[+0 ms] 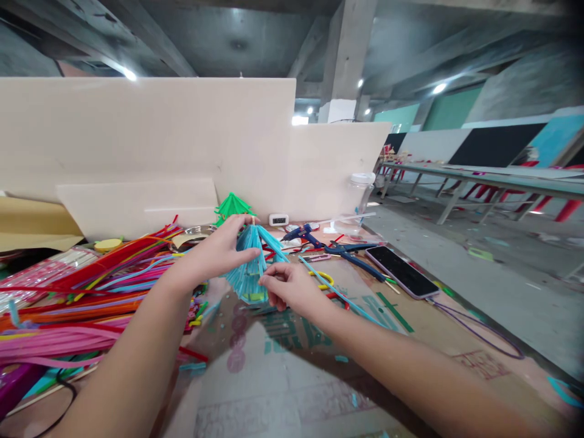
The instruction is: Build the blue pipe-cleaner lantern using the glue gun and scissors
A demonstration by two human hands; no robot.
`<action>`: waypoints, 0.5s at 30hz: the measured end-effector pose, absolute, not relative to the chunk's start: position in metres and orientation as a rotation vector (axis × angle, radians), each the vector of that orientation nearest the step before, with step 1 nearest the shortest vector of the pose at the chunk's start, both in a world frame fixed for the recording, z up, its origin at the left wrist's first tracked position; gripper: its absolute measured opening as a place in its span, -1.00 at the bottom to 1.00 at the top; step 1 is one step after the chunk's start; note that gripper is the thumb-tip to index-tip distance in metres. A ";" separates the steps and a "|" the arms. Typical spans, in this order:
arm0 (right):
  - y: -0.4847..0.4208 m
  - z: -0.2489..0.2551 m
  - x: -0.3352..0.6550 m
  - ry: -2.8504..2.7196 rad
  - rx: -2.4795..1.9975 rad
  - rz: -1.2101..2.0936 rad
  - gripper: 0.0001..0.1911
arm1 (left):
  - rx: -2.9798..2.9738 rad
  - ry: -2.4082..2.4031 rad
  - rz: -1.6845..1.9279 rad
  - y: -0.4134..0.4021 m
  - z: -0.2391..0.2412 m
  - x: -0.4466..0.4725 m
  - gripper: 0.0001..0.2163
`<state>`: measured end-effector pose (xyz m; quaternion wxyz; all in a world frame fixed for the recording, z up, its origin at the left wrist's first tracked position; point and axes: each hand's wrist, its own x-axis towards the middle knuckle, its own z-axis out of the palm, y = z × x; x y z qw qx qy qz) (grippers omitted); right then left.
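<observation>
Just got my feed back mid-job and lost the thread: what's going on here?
A person has both hands at a blue cone-shaped piece made of thin strips. The left hand steadies it near the top, and the right hand has its fingers bunched at the near right side; their exact grip is hidden. A similar green piece stands behind. Loose colored strips lie to the left, with a glue gun and a phone to the right.

My one view looks out from my head, facing forward and down along my forearms (137,340) to my fingers (249,257) near mid-frame. It sits close above the surface (246,395) and reaches wide, past the pale board (146,134) ahead to the concrete ceiling (255,36) and the floor (438,240) at right.
</observation>
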<state>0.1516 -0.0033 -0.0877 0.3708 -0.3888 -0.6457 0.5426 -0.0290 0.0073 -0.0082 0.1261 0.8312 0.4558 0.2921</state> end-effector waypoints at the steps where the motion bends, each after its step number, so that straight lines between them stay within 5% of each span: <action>1: -0.004 -0.087 0.151 -1.659 -0.997 1.394 -0.88 | 2.421 1.324 0.861 0.007 -0.008 -0.029 -0.51; 15: 0.000 -0.094 0.150 -1.634 -0.953 1.400 -0.84 | 2.454 1.347 0.900 0.008 -0.008 -0.024 -0.57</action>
